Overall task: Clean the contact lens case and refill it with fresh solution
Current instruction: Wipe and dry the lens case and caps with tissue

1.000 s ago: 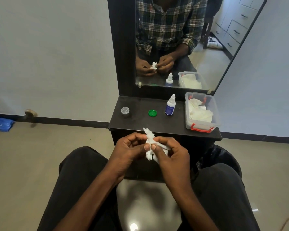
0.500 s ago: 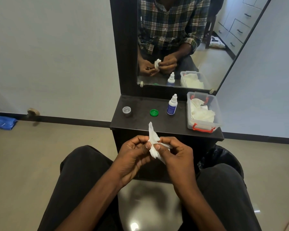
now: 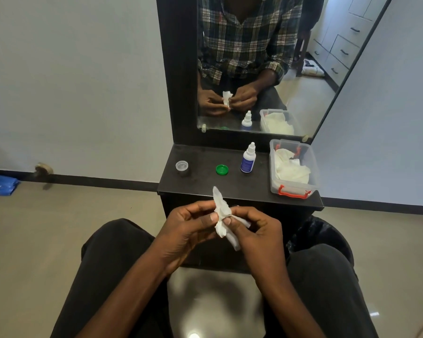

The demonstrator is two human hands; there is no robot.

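A crumpled white tissue is pinched between my left hand and my right hand, just in front of the dark shelf. Whatever the tissue wraps is hidden by my fingers. On the shelf stand a clear lens case cup at the left, a green cap in the middle, and a white solution bottle with a blue label to its right.
A clear plastic box with red latches holds white tissues at the shelf's right end. A mirror rises behind the shelf. My dark-trousered knees flank the shelf. A black bin sits at the right, a blue cloth on the floor far left.
My fingers have worked the tissue round between both hands; its upper tip now points more upright. Objects on the shelf have not moved.
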